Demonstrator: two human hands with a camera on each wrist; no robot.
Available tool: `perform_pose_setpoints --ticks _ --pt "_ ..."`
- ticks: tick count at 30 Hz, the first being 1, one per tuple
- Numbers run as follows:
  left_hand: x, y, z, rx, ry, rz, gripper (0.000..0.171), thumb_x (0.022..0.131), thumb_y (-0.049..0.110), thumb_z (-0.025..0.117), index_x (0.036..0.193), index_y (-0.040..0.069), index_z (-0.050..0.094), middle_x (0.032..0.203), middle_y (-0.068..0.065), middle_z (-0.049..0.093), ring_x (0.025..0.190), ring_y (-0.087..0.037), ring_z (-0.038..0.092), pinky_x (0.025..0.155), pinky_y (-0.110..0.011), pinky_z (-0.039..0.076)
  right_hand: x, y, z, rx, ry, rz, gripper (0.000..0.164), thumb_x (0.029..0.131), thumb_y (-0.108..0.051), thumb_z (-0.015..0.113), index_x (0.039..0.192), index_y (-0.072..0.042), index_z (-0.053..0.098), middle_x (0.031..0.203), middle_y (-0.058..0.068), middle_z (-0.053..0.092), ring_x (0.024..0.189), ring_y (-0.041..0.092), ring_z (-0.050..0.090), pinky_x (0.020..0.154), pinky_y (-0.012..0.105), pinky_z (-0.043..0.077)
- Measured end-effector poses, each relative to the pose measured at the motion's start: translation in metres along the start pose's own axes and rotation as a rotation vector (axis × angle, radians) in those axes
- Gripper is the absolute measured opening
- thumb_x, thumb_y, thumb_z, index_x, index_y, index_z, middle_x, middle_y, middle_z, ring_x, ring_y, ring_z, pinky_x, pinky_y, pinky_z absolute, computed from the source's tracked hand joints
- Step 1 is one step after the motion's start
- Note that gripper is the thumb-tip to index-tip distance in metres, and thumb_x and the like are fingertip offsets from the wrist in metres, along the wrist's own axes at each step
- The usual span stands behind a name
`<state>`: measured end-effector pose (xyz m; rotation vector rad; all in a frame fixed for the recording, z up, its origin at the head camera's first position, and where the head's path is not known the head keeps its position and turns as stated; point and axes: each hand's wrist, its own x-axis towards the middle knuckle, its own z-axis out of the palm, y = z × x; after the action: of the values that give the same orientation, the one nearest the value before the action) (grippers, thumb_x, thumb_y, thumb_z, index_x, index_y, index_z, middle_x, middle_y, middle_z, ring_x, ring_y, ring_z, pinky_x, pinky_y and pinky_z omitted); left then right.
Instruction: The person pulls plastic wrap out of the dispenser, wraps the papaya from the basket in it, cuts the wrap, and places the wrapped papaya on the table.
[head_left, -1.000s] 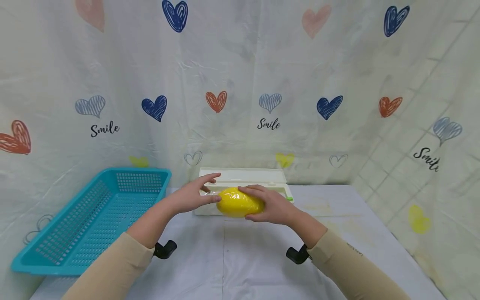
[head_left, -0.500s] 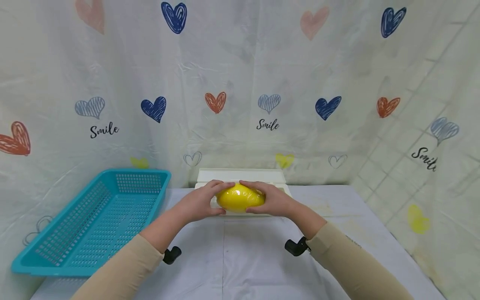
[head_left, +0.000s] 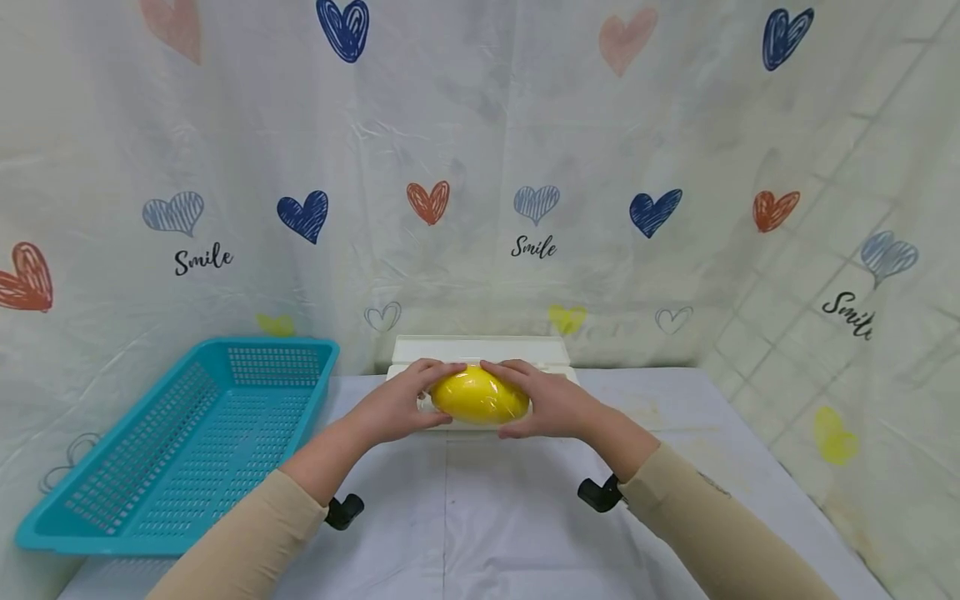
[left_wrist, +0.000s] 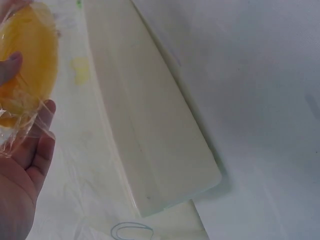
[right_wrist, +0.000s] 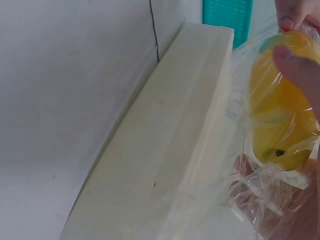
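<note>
A yellow mango-like fruit (head_left: 480,396) is held up in front of me at the middle of the head view. My left hand (head_left: 393,404) grips its left end, fingers over the top and thumb below. At the other end my right hand (head_left: 558,404) holds it the same way. Clear plastic film (right_wrist: 267,192) wraps the fruit, bunched and loose near its dark stem spot in the right wrist view. Behind and below the fruit stands a long white box (left_wrist: 155,120) with its lid (head_left: 480,350) raised; the hands and fruit hide much of it.
A turquoise perforated basket (head_left: 326,358) stands on the left of the table. White cloth (head_left: 510,533) covers the tabletop. A curtain (head_left: 480,125) printed with hearts hangs behind the table and along its right side.
My left hand has gone from spread fingers at the fruit's left end to gripping it. The fruit has risen slightly, then hardly moved. My right hand has kept hold.
</note>
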<state>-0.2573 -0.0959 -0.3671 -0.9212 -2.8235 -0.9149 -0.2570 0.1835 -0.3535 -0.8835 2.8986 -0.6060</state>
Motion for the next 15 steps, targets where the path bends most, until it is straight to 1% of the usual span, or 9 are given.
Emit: perform_pose_setpoints --ticks 2,4,7,8,11,13,15 --pt "0.001 0.0 0.0 -0.003 -0.006 -0.009 0.073 0.085 0.028 0.08 0.147 0.039 0.044 0.139 0.0 0.048 0.114 -0.017 0.055 0.093 -0.038 0.053 -0.002 0.004 0.001 0.001 0.005 -0.003 0.094 0.079 -0.04 0.083 0.152 -0.052 0.025 0.152 -0.007 0.038 0.114 0.021 0.058 0.093 0.045 0.052" --pt "0.002 -0.001 0.0 -0.012 -0.003 -0.015 0.073 0.085 0.028 0.081 0.147 0.038 0.045 0.139 0.0 0.049 0.115 -0.017 0.055 0.092 -0.037 0.053 -0.004 0.008 0.001 0.027 0.025 -0.022 0.091 0.081 -0.034 0.083 0.152 -0.048 0.028 0.151 -0.004 0.04 0.112 0.019 0.058 0.089 0.04 0.054" --pt "0.003 -0.002 0.0 -0.048 0.007 -0.033 0.073 0.084 0.026 0.081 0.147 0.037 0.046 0.139 0.001 0.05 0.115 -0.018 0.055 0.091 -0.037 0.053 -0.005 0.012 0.001 0.09 0.088 -0.075 0.084 0.082 -0.03 0.083 0.152 -0.04 0.037 0.147 -0.001 0.045 0.107 0.018 0.057 0.081 0.037 0.056" --pt "0.003 -0.002 0.0 -0.059 0.012 -0.039 0.073 0.084 0.026 0.081 0.146 0.037 0.046 0.139 0.002 0.05 0.116 -0.017 0.054 0.091 -0.037 0.053 -0.006 0.014 0.001 0.113 0.114 -0.099 0.081 0.082 -0.029 0.083 0.15 -0.036 0.041 0.145 0.0 0.047 0.105 0.018 0.057 0.08 0.038 0.056" --pt "0.005 -0.005 -0.001 -0.1 0.033 -0.05 0.073 0.083 0.025 0.082 0.146 0.037 0.047 0.141 0.003 0.05 0.118 -0.018 0.053 0.091 -0.038 0.053 -0.007 0.016 -0.001 0.18 0.181 -0.157 0.073 0.081 -0.026 0.083 0.146 -0.028 0.05 0.143 0.002 0.049 0.103 0.02 0.056 0.081 0.042 0.056" --pt "0.006 -0.006 -0.002 -0.125 0.042 -0.057 0.073 0.083 0.025 0.082 0.146 0.037 0.047 0.143 0.004 0.049 0.12 -0.019 0.052 0.09 -0.038 0.053 -0.008 0.017 -0.002 0.213 0.199 -0.177 0.071 0.081 -0.024 0.084 0.144 -0.025 0.052 0.143 0.002 0.049 0.103 0.021 0.055 0.082 0.043 0.056" --pt "0.007 -0.007 -0.002 -0.149 0.045 -0.06 0.073 0.084 0.024 0.082 0.146 0.037 0.046 0.144 0.003 0.048 0.12 -0.02 0.052 0.09 -0.038 0.053 -0.009 0.019 -0.003 0.227 0.194 -0.178 0.071 0.081 -0.022 0.084 0.144 -0.024 0.052 0.145 0.002 0.047 0.104 0.021 0.055 0.084 0.045 0.055"
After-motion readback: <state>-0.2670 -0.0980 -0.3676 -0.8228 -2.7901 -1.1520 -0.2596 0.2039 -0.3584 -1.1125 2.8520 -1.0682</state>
